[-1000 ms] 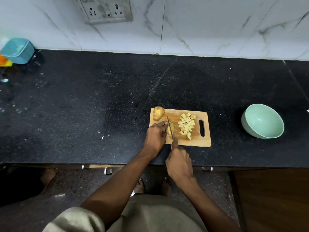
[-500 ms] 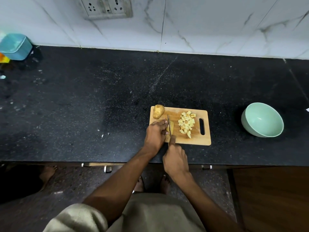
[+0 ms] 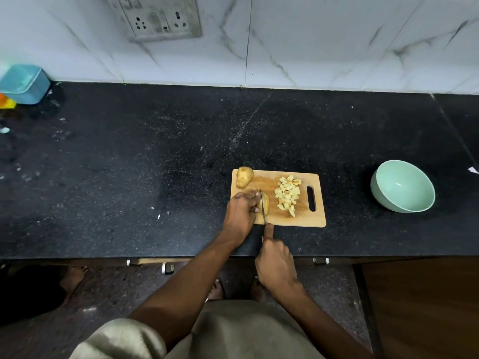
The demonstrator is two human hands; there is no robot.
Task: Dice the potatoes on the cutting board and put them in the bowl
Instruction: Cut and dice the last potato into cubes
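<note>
Potato piece (image 3: 266, 205) sits at the cutting board's (image 3: 303, 221) near-left, firm and probably slick where cut; your left hand (image 3: 241, 211) curls over it, so keep fingertips tucked. Your right hand (image 3: 276, 263) grips the knife (image 3: 262, 206), blade in it; light diced pieces (image 3: 287, 195) wait beside, the bowl (image 3: 403, 186) well apart.

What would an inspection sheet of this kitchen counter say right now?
Surface: black speckled counter, pale crumbs scattered.
Job's things: cutting board carries whole potato, potato piece under knife, diced pile; green bowl apart, nothing seen inside.
Clutter: blue container far left.
Hands: left hand holds potato piece; right hand grips knife.
Cables: nothing seen.
Surroundings: marble wall, socket plate.
</note>
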